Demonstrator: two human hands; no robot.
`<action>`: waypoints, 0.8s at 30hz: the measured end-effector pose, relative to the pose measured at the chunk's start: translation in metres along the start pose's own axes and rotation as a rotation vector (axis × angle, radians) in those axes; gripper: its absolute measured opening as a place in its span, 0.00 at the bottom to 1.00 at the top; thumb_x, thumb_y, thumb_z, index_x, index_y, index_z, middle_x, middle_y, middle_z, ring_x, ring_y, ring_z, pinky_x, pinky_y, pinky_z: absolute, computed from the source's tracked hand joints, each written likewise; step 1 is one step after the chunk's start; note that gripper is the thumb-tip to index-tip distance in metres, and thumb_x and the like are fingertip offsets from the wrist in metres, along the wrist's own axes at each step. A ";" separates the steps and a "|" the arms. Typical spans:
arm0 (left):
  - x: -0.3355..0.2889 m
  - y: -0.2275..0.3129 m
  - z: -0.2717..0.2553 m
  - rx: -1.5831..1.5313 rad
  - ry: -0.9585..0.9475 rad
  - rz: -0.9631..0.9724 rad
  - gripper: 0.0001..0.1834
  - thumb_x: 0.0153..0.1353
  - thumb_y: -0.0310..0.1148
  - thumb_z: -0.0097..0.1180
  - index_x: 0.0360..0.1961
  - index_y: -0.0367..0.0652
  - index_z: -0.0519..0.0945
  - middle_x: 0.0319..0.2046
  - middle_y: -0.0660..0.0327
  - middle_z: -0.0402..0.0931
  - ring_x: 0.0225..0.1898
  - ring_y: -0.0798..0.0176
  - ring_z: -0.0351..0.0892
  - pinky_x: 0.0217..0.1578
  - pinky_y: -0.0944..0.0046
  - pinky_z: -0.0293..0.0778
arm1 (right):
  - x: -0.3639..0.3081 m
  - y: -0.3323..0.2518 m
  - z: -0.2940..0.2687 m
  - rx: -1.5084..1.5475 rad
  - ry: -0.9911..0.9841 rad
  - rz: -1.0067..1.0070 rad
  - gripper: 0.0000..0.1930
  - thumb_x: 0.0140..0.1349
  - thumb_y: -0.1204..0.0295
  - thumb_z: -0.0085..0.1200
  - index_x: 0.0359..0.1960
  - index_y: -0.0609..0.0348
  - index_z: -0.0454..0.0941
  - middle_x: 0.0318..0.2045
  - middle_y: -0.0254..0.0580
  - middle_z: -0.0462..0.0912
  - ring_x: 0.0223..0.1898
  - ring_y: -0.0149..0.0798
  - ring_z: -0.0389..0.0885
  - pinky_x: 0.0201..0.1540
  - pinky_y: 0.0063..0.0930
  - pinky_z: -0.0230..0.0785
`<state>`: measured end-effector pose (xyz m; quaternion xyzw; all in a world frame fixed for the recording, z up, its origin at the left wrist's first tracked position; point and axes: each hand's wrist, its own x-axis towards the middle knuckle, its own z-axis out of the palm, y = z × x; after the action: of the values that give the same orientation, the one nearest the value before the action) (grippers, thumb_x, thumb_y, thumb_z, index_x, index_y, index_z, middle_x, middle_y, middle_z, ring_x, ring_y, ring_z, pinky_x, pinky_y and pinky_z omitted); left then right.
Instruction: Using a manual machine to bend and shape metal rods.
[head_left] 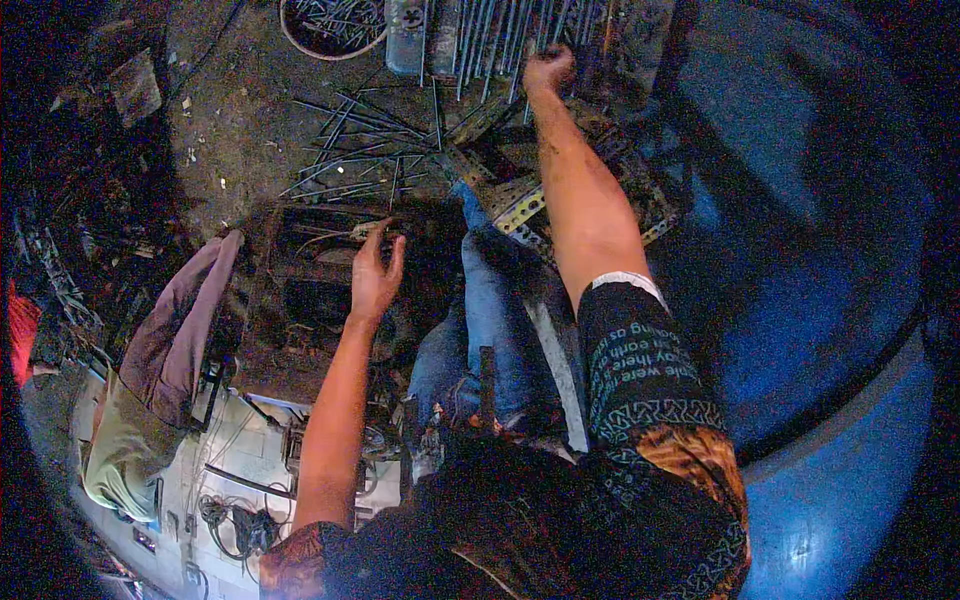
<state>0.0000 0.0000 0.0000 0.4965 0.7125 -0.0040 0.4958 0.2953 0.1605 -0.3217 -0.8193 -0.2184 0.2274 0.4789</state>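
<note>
Dark shirt (470, 530) filled bottom centre, closest to the lens, with blue jeans (492, 330) just above it. Right hand (550, 70) was at top centre, at the lower ends of the row of metal rods (488, 50), fingers curled in; couldn't tell whether they gripped a rod. Left hand (376, 275) sat mid-frame, thumb and fingers apart, nothing visible in it, beside a dark block-like structure (300, 300). Main risk, my read: rods lay close together, so a careless pull could drag neighbours along. Loose rods (350, 140) crossed each other upper centre-left; a bump could roll them or snag a new one. Yellow perforated strip (522, 212) sat left of the right forearm; its edge could scrape if the arm dropped. Dim light could cause a misjudged reach or hide a pinch point near the left fingers.
</note>
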 end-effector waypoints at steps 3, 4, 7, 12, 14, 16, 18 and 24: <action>-0.008 0.002 -0.007 0.015 0.006 0.004 0.21 0.63 0.38 0.52 0.53 0.36 0.71 0.47 0.43 0.75 0.48 0.47 0.76 0.49 0.58 0.71 | 0.002 0.004 -0.005 -0.578 -0.125 -0.087 0.19 0.43 0.81 0.58 0.39 0.56 0.68 0.31 0.39 0.75 0.34 0.40 0.75 0.44 0.43 0.68; 0.003 0.012 0.005 0.004 0.027 0.113 0.21 0.63 0.37 0.52 0.53 0.36 0.71 0.46 0.44 0.75 0.48 0.45 0.76 0.48 0.58 0.71 | 0.050 0.004 -0.010 0.091 0.099 0.092 0.17 0.41 0.84 0.57 0.35 0.56 0.70 0.30 0.38 0.75 0.34 0.38 0.74 0.42 0.38 0.69; 0.001 -0.005 -0.002 0.064 0.079 0.141 0.20 0.63 0.37 0.52 0.53 0.36 0.71 0.46 0.44 0.76 0.47 0.44 0.77 0.47 0.58 0.71 | 0.014 -0.003 0.012 0.495 0.262 0.293 0.14 0.39 0.87 0.56 0.28 0.58 0.72 0.27 0.37 0.76 0.33 0.36 0.75 0.38 0.32 0.70; -0.002 -0.010 -0.006 0.004 0.026 0.010 0.20 0.63 0.36 0.52 0.52 0.36 0.71 0.44 0.43 0.76 0.47 0.44 0.77 0.47 0.57 0.71 | -0.002 -0.014 0.013 -0.089 0.207 0.110 0.11 0.40 0.88 0.56 0.25 0.60 0.73 0.26 0.39 0.77 0.28 0.36 0.76 0.32 0.31 0.72; -0.003 -0.010 -0.007 0.050 0.077 0.079 0.19 0.63 0.35 0.52 0.52 0.36 0.72 0.43 0.43 0.76 0.46 0.44 0.77 0.46 0.57 0.72 | -0.008 -0.010 0.021 0.051 0.271 0.170 0.09 0.42 0.88 0.55 0.25 0.62 0.73 0.25 0.40 0.77 0.25 0.36 0.75 0.29 0.30 0.71; -0.002 -0.008 -0.004 0.020 0.067 0.086 0.19 0.63 0.35 0.52 0.52 0.36 0.72 0.43 0.43 0.77 0.46 0.44 0.77 0.46 0.57 0.72 | 0.011 0.007 0.016 0.119 0.253 0.170 0.09 0.43 0.88 0.54 0.25 0.62 0.74 0.24 0.39 0.77 0.25 0.36 0.75 0.29 0.30 0.71; 0.003 0.002 0.005 -0.042 0.048 0.122 0.19 0.63 0.35 0.52 0.51 0.36 0.72 0.42 0.42 0.77 0.46 0.44 0.77 0.45 0.57 0.72 | 0.056 0.023 -0.007 0.249 0.217 0.142 0.08 0.44 0.89 0.53 0.25 0.62 0.74 0.24 0.39 0.77 0.25 0.36 0.75 0.29 0.30 0.71; -0.005 -0.022 -0.003 0.018 0.086 0.122 0.19 0.63 0.35 0.53 0.52 0.36 0.71 0.43 0.42 0.76 0.46 0.43 0.77 0.46 0.56 0.72 | -0.022 -0.024 0.014 0.219 0.386 0.086 0.05 0.48 0.85 0.53 0.25 0.63 0.75 0.25 0.38 0.76 0.26 0.37 0.75 0.31 0.32 0.70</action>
<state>-0.0175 -0.0133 -0.0061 0.5431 0.7015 0.0410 0.4597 0.2658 0.1680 -0.3034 -0.7994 -0.0615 0.1090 0.5876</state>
